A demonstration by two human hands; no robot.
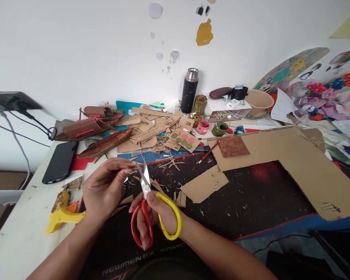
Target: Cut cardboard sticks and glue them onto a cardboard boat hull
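A: Where are the scissors (pixel 146 189)?

B: Above the dark mat (pixel 210 221), blades parted, pointing away from the wearer. Right hand (pixel 160 212): fingers grasping the red and yellow handles. Left hand (pixel 103 190): fingers pinching what looks like a small cardboard sliver (pixel 132 166), just beside the blades. Whether it touches them, cannot tell.

A: Hazards?

B: My judgement: closing the blades with the left fingertips this near could nick skin. So small a piece may also slip or twist, its grip being so slight.

A: Counts, working outward?

B: Scissors, one pair. Cardboard scraps (pixel 151 126), heaped, too many to count. Yellow glue gun (pixel 61 214), one, and smartphone (pixel 60 162), one, both on the bench (pixel 23 249) at left. Model boats (pixel 106 142), three, apparently. Brown-painted cardboard square (pixel 235 147), one; paintbrush (pixel 208 152), one, beside it. Green paint jar (pixel 220 129), one. Thermos (pixel 189 93), one, near the wall.
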